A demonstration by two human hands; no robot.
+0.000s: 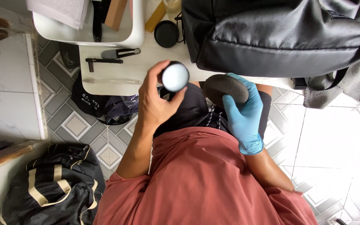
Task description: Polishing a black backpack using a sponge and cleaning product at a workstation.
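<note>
Crowding hands [157,100]: black bag [280,37], lid [166,33].

Bright, even daylight fills the scene, soft shadows only. A mild sheen sits on the black leather bag [284,37] at far right. Focus is crisp throughout; edges bend slightly.

A round tin [175,76] sits in the left hand [157,104], left of the sponge [225,88] in the right hand [243,110].
</note>
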